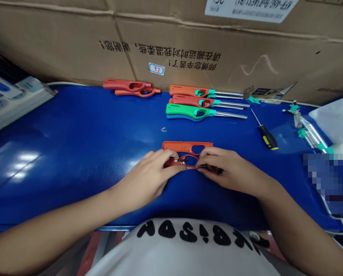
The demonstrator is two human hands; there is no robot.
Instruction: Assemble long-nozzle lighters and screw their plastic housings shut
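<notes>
My left hand [152,170] is closed round the rear of an orange lighter shell half [192,156], its thumb and forefinger beside a small white and black inner part [180,161]. At the shell's front end, my right hand [230,165] is closed, with fingertips pinched by a thin dark wire-like piece [198,166]. My right fingers cover the shell's tip, so what exactly they grip there is partly hidden. Just behind both hands, a second orange shell half [174,146] lies on the blue table, its trigger opening to the right.
Finished-looking lighters with metal tubes, such as a green lighter [185,111], lie farther back beside red handles [125,85]. A screwdriver [266,138] is at right, near metal tubes with teal parts [311,134]. A large cardboard box [74,57] walls off the back.
</notes>
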